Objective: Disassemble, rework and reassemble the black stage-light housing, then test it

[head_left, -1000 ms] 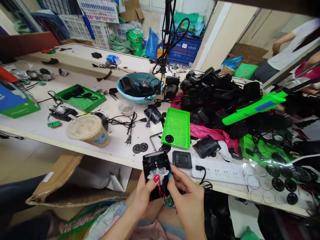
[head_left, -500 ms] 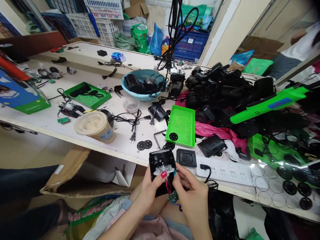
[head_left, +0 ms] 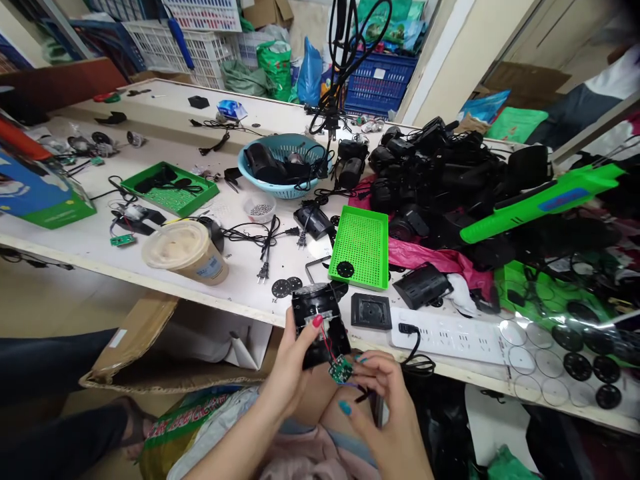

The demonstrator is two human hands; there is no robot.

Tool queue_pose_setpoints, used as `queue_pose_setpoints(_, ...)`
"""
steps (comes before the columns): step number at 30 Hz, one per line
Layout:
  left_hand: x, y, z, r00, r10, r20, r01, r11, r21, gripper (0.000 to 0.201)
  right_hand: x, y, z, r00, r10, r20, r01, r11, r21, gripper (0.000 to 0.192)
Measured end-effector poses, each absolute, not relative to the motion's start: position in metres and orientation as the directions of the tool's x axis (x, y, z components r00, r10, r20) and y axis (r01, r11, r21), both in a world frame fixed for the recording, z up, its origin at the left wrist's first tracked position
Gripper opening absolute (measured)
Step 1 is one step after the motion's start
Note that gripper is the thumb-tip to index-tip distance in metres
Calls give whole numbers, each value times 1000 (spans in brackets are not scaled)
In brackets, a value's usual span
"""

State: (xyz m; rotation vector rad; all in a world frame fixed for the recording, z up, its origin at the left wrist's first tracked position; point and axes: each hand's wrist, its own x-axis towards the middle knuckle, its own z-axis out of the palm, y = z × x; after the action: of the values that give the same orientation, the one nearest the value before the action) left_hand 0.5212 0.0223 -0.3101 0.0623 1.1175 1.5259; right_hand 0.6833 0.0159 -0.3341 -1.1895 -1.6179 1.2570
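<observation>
My left hand [head_left: 290, 373] grips a small black plastic housing [head_left: 320, 327] just below the table's front edge, thumb with a red nail pressed on its open top. Red and black wires run from the housing down to a small green circuit board [head_left: 341, 370]. My right hand [head_left: 383, 393] pinches that board with its fingertips, nails painted teal. Both hands hover over my lap, close to a black square part [head_left: 371, 311] and a white power strip [head_left: 447, 333] on the table.
A bright green mesh tray [head_left: 361, 248], a tan lidded tub [head_left: 186, 252], a teal basket [head_left: 286, 167], loose power cords [head_left: 265, 243] and a heap of black devices [head_left: 440, 180] crowd the white table [head_left: 75, 247]. A cardboard box [head_left: 150, 347] sits underneath. Another person [head_left: 585, 100] is at far right.
My right hand has dropped from the housing's top down to the green circuit board and drawn it out on its wires. The left hand tilted the housing and raised it slightly.
</observation>
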Motion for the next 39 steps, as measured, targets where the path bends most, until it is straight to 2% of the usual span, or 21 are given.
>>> queue_pose_setpoints(2,520,25,-307,-344,779,-525,-733,127,668,73,679,10,-339,-333,936,111,324,224,-919,41)
queue_pose_setpoints(4,518,25,-307,-345,774,-530,-730,134,671,65,676,7,-341,-374,903,209,386,357,-851,37)
queue_pose_setpoints(6,515,22,-309,-317,783,-535,-732,156,663,57,676,8,-339,-382,876,296,375,439,-817,30)
queue_pose_setpoints(8,514,17,-311,-265,811,-522,-733,182,655,50,678,13,-330,-378,867,325,327,454,-829,29)
queue_pose_setpoints(12,513,10,-316,-140,875,-464,-728,227,648,48,683,30,-306,-453,861,231,290,387,-875,37)
queue_pose_setpoints(17,516,5,-318,14,920,-393,-764,263,589,58,680,43,-295,-474,877,77,343,265,-901,24)
queue_pose_setpoints(20,514,2,-318,71,950,-303,-787,240,568,66,680,44,-295,-560,829,-11,403,261,-877,22)
queue_pose_setpoints(23,511,-1,-320,106,959,-262,-763,247,597,76,683,44,-292,-640,765,-66,435,291,-852,21)
queue_pose_setpoints(26,509,-1,-322,93,964,-249,-742,234,628,83,686,45,-286,-685,728,-43,433,358,-828,28)
queue_pose_setpoints(29,507,1,-325,78,961,-267,-747,233,623,76,688,47,-282,-704,710,-8,437,425,-793,37)
queue_pose_setpoints(35,507,3,-328,102,955,-280,-780,251,574,63,685,52,-285,-731,682,-7,561,594,-576,43)
queue_pose_setpoints(39,507,3,-332,90,962,-257,-785,227,576,59,682,55,-288,-736,675,47,572,659,-489,41)
